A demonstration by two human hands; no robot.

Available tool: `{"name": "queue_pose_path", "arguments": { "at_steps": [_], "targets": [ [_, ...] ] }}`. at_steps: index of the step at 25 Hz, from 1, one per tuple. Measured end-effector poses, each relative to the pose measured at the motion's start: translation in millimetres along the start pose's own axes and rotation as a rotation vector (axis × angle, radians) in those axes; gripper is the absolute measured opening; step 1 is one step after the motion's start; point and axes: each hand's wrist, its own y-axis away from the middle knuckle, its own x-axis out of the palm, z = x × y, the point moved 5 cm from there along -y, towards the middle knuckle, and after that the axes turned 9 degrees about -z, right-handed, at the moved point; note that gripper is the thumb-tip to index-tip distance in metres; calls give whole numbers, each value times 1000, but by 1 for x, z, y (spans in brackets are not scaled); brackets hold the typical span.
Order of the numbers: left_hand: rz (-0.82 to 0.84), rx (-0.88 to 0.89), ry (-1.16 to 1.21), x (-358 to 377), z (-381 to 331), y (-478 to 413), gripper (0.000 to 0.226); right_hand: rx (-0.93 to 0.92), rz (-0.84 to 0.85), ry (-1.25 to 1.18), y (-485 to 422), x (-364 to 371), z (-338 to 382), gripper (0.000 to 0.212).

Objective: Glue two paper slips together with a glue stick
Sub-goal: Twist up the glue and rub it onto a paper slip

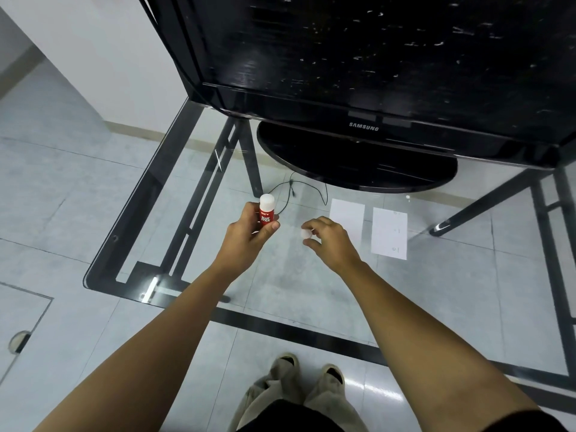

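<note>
My left hand (246, 235) grips a red glue stick (267, 213) upright above the glass table, its white top pointing up. My right hand (330, 241) pinches a small white round cap (306, 234) between thumb and fingers, a short way right of the glue stick. Two white paper slips lie flat on the glass to the right: one slip (347, 215) just behind my right hand, the other slip (389, 233) further right with faint marks on it. The slips lie side by side with a gap between them.
A black Samsung TV (374, 57) on an oval stand (355, 163) fills the back of the glass table (131, 244). A thin black cable (307, 185) trails in front of the stand. Black table legs and grey floor tiles show through the glass.
</note>
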Motion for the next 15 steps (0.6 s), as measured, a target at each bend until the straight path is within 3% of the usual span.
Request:
{"name": "queue_pose_path", "arguments": {
  "at_steps": [9, 15],
  "targets": [
    [-2, -5, -21, -5, 4, 6, 27, -4, 13, 6, 2, -2, 0, 47],
    [33, 77, -53, -6, -23, 12, 31, 2, -247, -245, 19, -68, 16, 26]
  ]
}}
